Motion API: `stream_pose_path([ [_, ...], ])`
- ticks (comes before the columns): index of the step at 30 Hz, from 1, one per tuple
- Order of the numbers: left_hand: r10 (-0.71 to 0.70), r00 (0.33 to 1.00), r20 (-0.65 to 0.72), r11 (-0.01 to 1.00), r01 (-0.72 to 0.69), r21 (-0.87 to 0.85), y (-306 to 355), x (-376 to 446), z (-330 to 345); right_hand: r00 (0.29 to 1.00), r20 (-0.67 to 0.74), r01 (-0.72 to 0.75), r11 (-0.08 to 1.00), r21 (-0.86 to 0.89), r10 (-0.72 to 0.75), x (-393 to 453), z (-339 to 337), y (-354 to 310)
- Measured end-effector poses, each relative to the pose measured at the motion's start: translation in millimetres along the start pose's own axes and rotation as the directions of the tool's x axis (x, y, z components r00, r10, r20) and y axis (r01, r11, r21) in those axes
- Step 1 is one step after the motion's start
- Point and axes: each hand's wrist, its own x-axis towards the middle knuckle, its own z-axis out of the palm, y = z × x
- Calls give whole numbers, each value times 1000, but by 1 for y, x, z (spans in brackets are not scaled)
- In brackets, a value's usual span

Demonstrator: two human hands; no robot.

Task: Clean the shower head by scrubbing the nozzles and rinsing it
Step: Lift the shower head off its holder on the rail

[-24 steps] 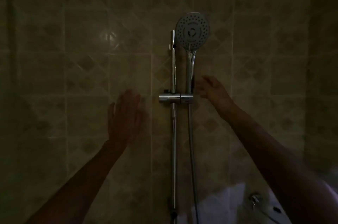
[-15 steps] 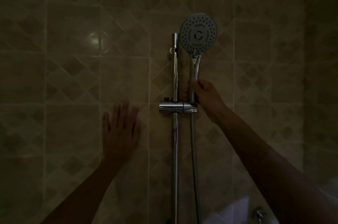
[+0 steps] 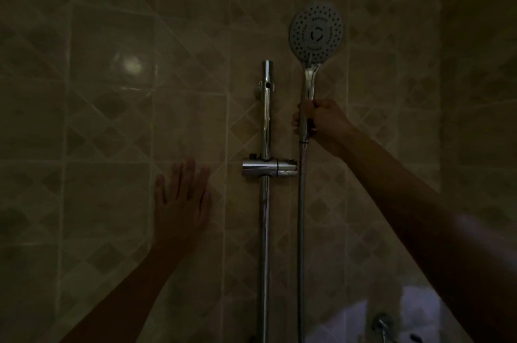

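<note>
While my right hand point(image 3: 321, 121) grips the shower head point(image 3: 316, 30) by its handle, clear of the holder point(image 3: 268, 167) and above it, my left hand point(image 3: 181, 202) rests flat on the tiled wall point(image 3: 112, 119), fingers straight. Removal appears complete; scrubbing follows, requiring a brush, none visible. Round grey face, dotted nozzles, upright, facing me.

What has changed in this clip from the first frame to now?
The right hand reached in, gripped the shower head by its handle and lifted it up out of the slider bracket. The left hand stays flat on the tiled wall; the rail is unchanged.
</note>
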Motion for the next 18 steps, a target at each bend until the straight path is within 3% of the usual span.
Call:
stream_pose_path([
  [11,8,973,229,1000,-2,-29,0,-4,-33,991,22,-136,988,75,134,-90,-43,14],
  [16,4,899,438,983,77,-167,-4,-40,-45,980,10,-197,975,107,197,-144,-40,45],
  [18,-30,848,530,942,202,-270,3,-61,-60,975,43,-224,969,103,220,-166,-38,57],
])
